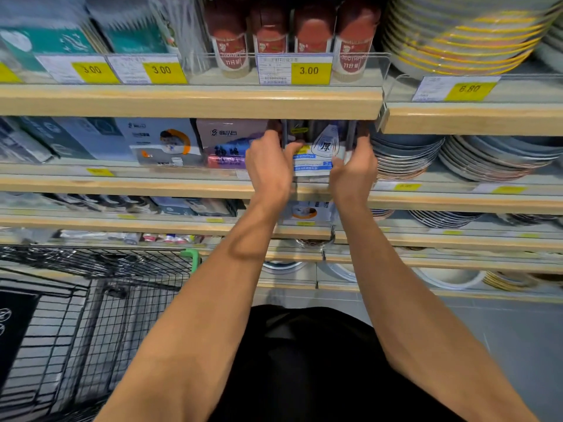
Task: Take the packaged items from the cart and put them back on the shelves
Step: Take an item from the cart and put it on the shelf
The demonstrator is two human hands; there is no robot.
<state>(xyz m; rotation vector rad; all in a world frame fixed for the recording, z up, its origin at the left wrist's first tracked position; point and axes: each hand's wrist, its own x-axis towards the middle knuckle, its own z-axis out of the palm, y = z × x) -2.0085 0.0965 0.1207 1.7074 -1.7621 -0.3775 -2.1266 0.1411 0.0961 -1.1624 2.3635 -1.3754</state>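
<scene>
We hold a white and blue packet [316, 161] with both hands, pushed into the second shelf [182, 185] from the top. Our left hand [269, 169] grips the packet's left edge with its fingers [292, 147] curled around it, thumb on the front. Our right hand [355, 170] clamps the right edge, fingers wrapped over the side and reaching up behind. The packet stands upright, just right of a pink and purple pack [228, 144] and just left of the stacked grey plates [405, 156]. Directly above the packet, on the top shelf, stand red-capped toothpick jars [292, 41] behind a yellow price tag [310, 71] reading 3.00. Far below and left of the packet sits the black wire cart [91, 300] with a green corner cap; what lies in it is too blurred to tell.
</scene>
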